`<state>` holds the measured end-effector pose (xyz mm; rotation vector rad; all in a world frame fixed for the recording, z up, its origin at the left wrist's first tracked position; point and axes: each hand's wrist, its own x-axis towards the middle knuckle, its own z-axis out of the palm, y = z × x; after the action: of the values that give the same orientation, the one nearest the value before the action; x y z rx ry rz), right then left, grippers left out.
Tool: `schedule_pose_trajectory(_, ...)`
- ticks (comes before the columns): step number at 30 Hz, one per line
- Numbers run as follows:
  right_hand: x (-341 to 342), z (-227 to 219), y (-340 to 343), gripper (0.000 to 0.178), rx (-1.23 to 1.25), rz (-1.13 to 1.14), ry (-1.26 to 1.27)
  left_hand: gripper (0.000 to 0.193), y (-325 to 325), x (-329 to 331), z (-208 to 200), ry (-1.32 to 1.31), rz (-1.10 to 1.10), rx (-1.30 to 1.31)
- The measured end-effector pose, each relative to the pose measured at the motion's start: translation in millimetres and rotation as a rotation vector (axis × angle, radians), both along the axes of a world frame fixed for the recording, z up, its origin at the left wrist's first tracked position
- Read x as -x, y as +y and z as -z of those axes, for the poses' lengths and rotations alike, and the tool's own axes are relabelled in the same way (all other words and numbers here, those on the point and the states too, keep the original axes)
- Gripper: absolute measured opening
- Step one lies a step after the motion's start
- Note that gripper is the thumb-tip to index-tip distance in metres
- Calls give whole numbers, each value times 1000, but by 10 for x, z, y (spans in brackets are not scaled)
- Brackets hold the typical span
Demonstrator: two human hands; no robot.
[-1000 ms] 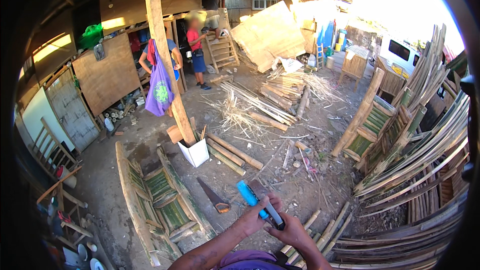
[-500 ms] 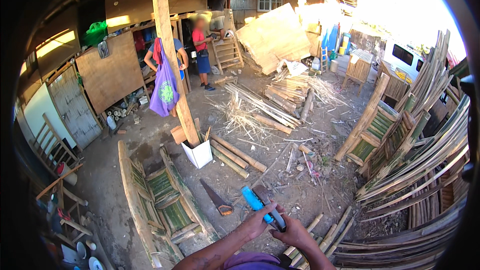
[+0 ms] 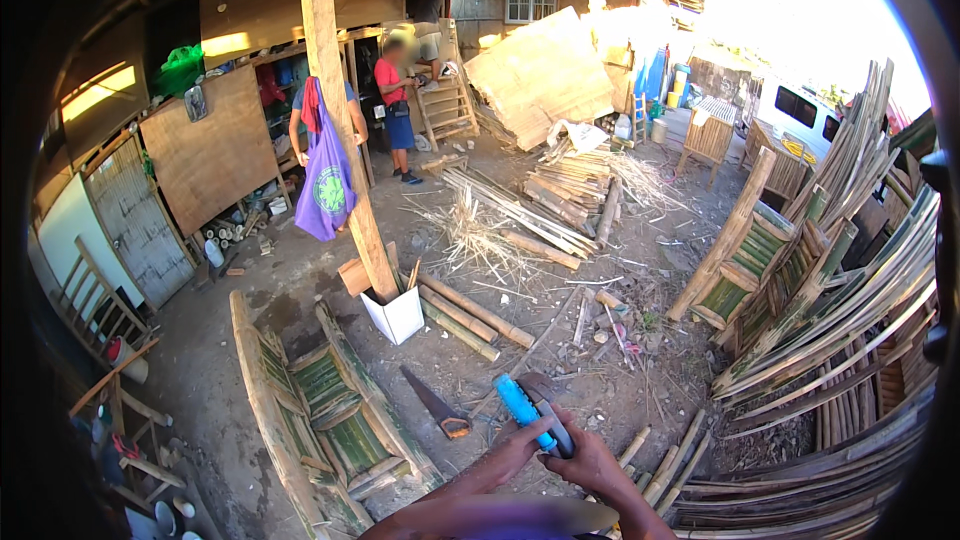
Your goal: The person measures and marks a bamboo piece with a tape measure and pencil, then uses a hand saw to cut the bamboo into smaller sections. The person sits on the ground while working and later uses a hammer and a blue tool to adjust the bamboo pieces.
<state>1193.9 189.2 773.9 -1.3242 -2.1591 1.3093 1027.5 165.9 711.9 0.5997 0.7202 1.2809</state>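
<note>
My left hand [image 3: 512,452] is closed round a bright blue tube-shaped thing [image 3: 520,402], which points up and away to the left. My right hand [image 3: 592,464] grips a dark grey, curved, blade-like thing [image 3: 546,398] right alongside it. The two things touch or nearly touch; what kind they are I cannot make out, and my fingers hide their lower ends. On the ground left of my hands lies a handsaw [image 3: 436,404] with a wooden handle. Farther left stands a green bamboo chair or bench frame [image 3: 345,395].
A wooden post [image 3: 335,90] carrying a purple cloth [image 3: 325,190] rises from a white box [image 3: 394,314]. Bamboo poles [image 3: 470,312] and split strips [image 3: 520,215] lie ahead. Stacked bamboo [image 3: 820,325] lines the right. Two people [image 3: 392,90] stand near the steps, another behind the post.
The blue thing and the grey one have turned slightly in my hands, and the grey one's curved end shows more. The person behind the post has lowered their arms.
</note>
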Motion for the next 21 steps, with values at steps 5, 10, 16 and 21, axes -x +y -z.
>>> schedule_pose_trajectory(5,222,-31,-14,50,76,-72,-28,54,-141,376,14,150,40,-39)
schedule_pose_trajectory(10,505,16,64,56,40,-167,-4,55,-216,551,65,268,-101,4)
schedule_pose_trajectory(16,698,149,406,59,-30,-245,54,49,-53,593,-35,163,-337,53)
schedule_pose_trajectory(21,588,259,833,50,-29,-219,167,51,322,485,-243,336,-255,77)
